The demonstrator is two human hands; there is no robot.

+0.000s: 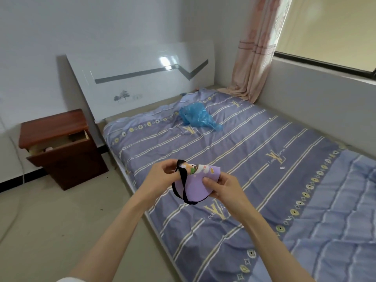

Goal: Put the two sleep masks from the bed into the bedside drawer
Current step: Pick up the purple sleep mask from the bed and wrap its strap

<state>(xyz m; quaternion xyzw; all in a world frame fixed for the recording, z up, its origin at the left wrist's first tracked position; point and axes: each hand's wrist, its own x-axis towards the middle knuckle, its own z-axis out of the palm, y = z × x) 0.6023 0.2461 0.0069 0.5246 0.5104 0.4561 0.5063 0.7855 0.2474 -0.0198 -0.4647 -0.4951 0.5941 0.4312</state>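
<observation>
A purple sleep mask (pixel 195 186) with a cartoon print and a black strap is folded between both my hands above the bed's left edge. My left hand (pixel 162 176) pinches its upper left corner by the strap. My right hand (pixel 221 190) grips its right side, thumb on the front. The brown bedside cabinet (pixel 61 147) stands left of the bed, and its top drawer (pixel 67 142) is pulled open. A pale object lies inside the drawer; I cannot tell what it is. No second mask shows on the bed.
The bed (pixel 254 159) carries a purple striped sheet, with a crumpled blue plastic bag (pixel 196 117) near the white headboard (pixel 142 76). A blue quilt (pixel 335 231) lies at the lower right. A white cable (pixel 18 165) hangs left of the cabinet. Bare floor lies between me and the cabinet.
</observation>
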